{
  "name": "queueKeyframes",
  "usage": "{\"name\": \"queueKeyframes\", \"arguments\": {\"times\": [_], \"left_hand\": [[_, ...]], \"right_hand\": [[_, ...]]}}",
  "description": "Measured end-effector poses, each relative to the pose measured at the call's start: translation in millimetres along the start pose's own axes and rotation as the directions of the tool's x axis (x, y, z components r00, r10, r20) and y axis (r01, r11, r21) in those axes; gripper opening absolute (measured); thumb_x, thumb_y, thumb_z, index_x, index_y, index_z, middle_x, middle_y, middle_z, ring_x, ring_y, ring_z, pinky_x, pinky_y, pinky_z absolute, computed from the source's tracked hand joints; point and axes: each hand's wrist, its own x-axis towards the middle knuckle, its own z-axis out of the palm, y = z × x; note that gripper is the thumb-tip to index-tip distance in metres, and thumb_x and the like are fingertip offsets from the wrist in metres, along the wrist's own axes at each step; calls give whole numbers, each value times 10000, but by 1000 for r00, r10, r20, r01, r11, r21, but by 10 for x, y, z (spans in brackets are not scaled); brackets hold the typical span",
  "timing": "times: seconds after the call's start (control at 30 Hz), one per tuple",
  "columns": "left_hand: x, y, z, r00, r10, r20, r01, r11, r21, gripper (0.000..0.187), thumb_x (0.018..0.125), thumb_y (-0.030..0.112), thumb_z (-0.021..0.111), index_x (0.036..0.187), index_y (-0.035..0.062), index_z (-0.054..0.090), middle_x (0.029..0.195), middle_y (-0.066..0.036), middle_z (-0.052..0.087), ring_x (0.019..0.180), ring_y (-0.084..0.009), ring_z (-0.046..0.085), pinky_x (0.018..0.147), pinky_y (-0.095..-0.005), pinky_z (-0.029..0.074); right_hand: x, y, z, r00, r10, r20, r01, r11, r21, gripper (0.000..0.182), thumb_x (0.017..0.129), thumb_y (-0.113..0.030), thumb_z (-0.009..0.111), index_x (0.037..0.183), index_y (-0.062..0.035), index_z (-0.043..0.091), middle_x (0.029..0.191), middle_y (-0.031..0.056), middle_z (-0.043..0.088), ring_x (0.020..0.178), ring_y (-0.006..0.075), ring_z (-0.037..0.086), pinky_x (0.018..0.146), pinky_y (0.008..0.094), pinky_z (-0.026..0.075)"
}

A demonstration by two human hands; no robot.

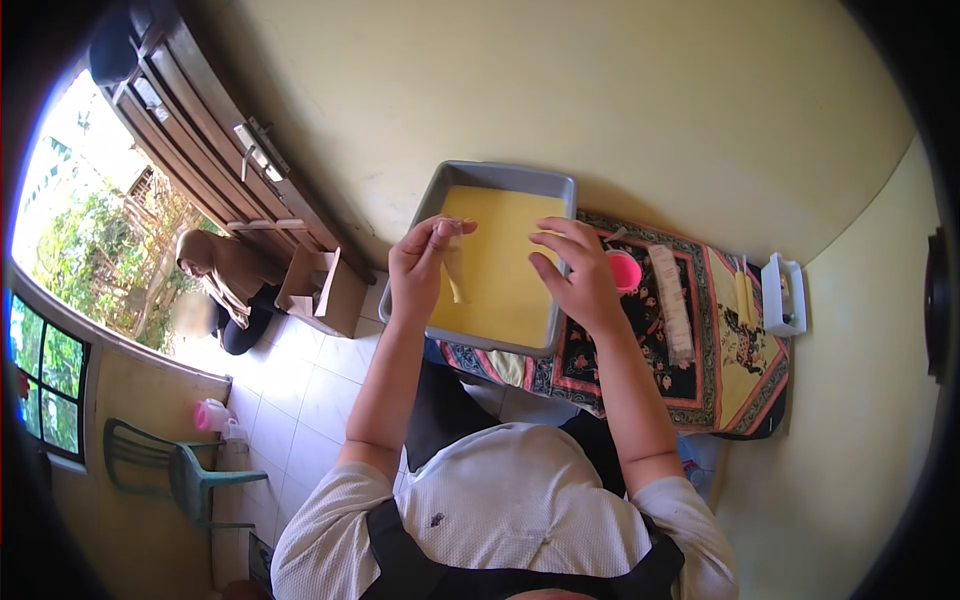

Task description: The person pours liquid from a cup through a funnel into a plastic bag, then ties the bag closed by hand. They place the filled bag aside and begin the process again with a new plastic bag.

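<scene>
A grey rectangular tray point(508, 172) stands in front of me, with a flat yellow layer point(505, 250) covering its inside. Over its left part my left hand point(418, 268) pinches a thin, see-through strip point(455, 278) that looks like plastic. The strip hangs down and shows yellowish against the layer behind it. My right hand point(582, 278) is above the tray's right side, its fingers apart and curved, holding nothing.
A patterned cloth point(710, 400) covers the table, bearing a pink bowl point(624, 271), a long pale packet point(672, 305) and a light-blue basket point(784, 295). At left are a person point(225, 270), a cardboard box point(325, 290), an open door point(230, 130) and a green chair point(190, 475).
</scene>
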Motion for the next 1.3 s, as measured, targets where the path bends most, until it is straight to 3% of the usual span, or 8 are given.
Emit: {"name": "queueKeyframes", "arguments": {"times": [0.33,0.47,0.57,0.73,0.83,1.03,1.13,1.3], "left_hand": [[125,15,122,999,-5,49,6,1000,-6,325,1178,177,623,1327,-74,767,1430,-176,756,1342,-220,679,1183,-358,500],[80,84,138,992,-32,119,29,999,24,467,1226,315,542,1502,-44,658,1472,-113,716,1356,-155,636,1184,-330,476],[31,-455,-200,955,-261,139,269,962,-42,607,1245,463,431,1558,-27,604,1482,-110,693,1385,-157,608,1217,-341,439],[33,-315,-27,928,-318,191,338,938,-81,670,1245,519,368,1515,-32,638,1433,-108,706,1339,-184,628,1204,-348,445],[59,-451,-34,918,-333,214,355,932,-69,656,1250,500,362,1481,-38,656,1411,-108,712,1318,-190,637,1186,-345,458],[75,-492,51,909,-290,300,335,936,-108,591,1252,462,399,1355,-35,700,1301,-89,734,1248,-180,645,1149,-335,467],[85,-443,130,914,-307,267,340,937,-86,541,1251,434,426,1253,-20,722,1220,-59,734,1184,-162,640,1109,-323,467],[151,-548,170,918,-339,207,346,938,3,472,1242,402,478,1222,2,728,1136,-18,733,1110,-125,631,1031,-304,469]], "right_hand": [[524,-362,710,998,-53,19,50,988,146,221,992,-200,830,1125,-24,813,1115,108,774,1065,348,700,932,482,580],[522,-364,712,999,-44,2,44,986,158,134,999,-174,816,1047,-52,844,1156,77,766,1118,343,671,981,461,555],[537,-310,628,998,-33,61,23,988,155,139,1016,-193,803,1043,-72,865,1256,63,744,1226,331,618,1068,444,515],[588,-117,672,993,-24,119,-14,950,313,226,1081,-245,739,1135,-76,878,1438,55,695,1316,270,547,1138,425,456],[608,-104,661,971,129,199,-206,876,436,265,1103,-263,717,1174,-61,873,1478,64,689,1331,254,582,1179,385,466],[595,42,650,832,329,447,-554,442,706,330,1123,-239,681,1232,39,821,1368,42,742,1042,149,685,1003,319,545],[581,52,705,780,416,468,-616,373,694,323,1128,-232,665,1283,15,805,1229,35,780,958,119,649,947,311,538],[434,135,890,773,481,413,-606,368,705,395,1173,-304,590,1318,5,787,1199,60,790,1085,114,662,1008,299,523]]}}
